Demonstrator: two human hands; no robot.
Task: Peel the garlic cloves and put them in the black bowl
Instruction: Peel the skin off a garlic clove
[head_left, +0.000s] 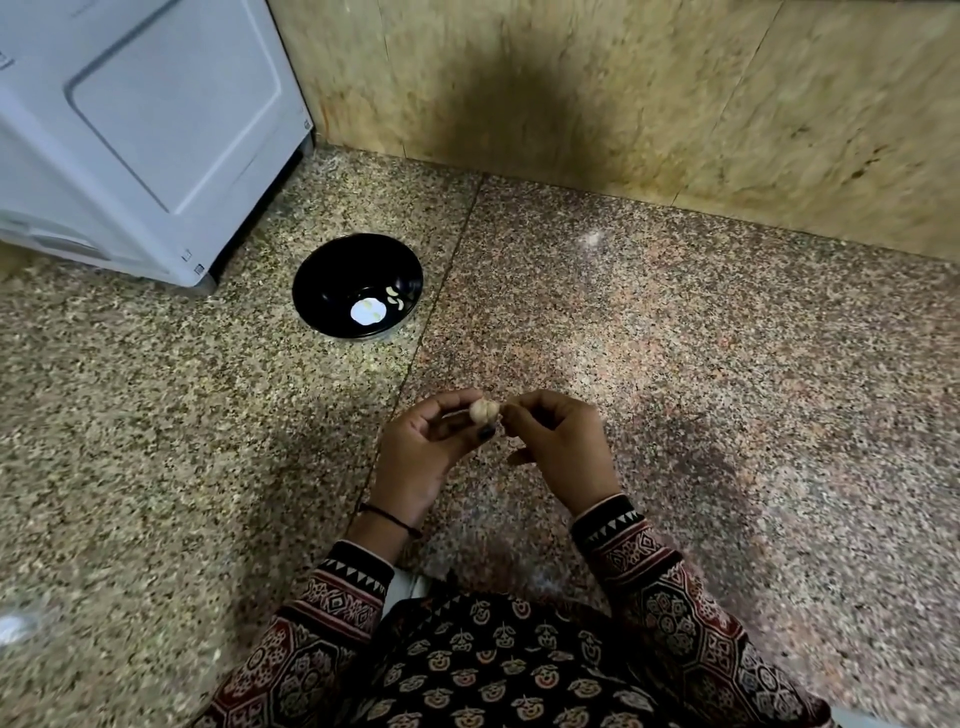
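In the middle of the frame, the left hand (421, 447) curls round a garlic (484, 410) and holds it up. The right hand (556, 441) pinches the garlic's right side with bent fingers. The bowl (332, 260) sits on the floor (675, 338), up and left, with cloves (395, 300) inside.

No text can be read.
The white appliance (156, 130) at the floor's (675, 338) far left corner carries a few small square marks (193, 261) near its lower edge, all too small to make out as letters, numbers or a brand.
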